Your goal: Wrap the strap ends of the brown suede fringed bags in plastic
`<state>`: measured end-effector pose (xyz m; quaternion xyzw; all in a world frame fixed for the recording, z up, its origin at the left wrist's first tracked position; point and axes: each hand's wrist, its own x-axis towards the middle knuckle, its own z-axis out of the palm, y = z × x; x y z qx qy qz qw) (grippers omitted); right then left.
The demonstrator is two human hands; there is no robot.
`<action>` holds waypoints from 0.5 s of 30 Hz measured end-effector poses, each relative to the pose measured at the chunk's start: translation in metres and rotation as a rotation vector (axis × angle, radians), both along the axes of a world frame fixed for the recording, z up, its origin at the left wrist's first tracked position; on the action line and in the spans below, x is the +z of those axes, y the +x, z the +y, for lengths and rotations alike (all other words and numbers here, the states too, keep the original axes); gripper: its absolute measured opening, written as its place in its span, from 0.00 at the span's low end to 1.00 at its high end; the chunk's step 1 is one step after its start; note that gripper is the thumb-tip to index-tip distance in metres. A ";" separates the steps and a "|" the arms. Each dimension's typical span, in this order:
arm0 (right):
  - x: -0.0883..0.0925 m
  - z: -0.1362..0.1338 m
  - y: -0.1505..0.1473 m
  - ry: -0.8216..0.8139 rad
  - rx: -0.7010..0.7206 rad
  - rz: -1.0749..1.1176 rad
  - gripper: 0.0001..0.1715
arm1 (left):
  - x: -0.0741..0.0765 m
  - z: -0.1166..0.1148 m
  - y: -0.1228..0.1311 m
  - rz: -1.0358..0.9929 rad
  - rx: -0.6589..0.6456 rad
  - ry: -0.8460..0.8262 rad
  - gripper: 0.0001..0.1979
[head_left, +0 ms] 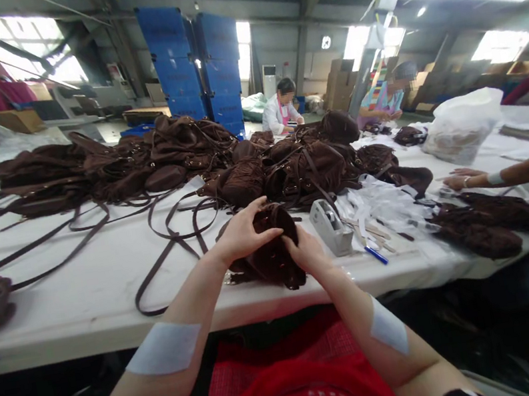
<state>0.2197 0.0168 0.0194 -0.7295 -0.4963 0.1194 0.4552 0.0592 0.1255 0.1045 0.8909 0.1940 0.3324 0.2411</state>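
A dark brown handbag (pixel 270 266) rests near the table's front edge, its mouth turned up toward me. My left hand (pixel 245 229) grips the rim on the left, thumb over the edge. On the right side of the opening, my right hand (pixel 308 250) is closed on the rim, its fingers partly hidden by the bag. A long brown strap (pixel 151 291) loops across the table to the left. Just beyond the bag lies a heap of similar brown bags (pixel 241 178).
Right of my hands stand a grey tape dispenser (pixel 331 227), a blue pen (pixel 376 255) and crumpled clear plastic (pixel 382 205). A white plastic bag (pixel 462 124) sits farther right. A co-worker's hand (pixel 464 179) is near brown bags (pixel 482 222). Blue boxes (pixel 176 64) are stacked behind.
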 end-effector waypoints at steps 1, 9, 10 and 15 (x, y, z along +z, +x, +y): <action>-0.005 0.004 0.007 -0.026 -0.036 0.054 0.22 | -0.003 0.000 -0.002 -0.070 0.014 0.015 0.38; -0.055 0.001 0.028 0.005 -0.115 0.650 0.22 | -0.089 -0.027 -0.024 -0.359 0.489 -0.145 0.15; -0.057 -0.001 0.024 0.003 -0.101 0.713 0.22 | -0.102 -0.038 -0.022 -0.256 0.431 -0.130 0.14; -0.061 -0.008 0.010 -0.024 -0.059 0.832 0.18 | -0.147 -0.078 -0.003 0.070 0.426 0.001 0.33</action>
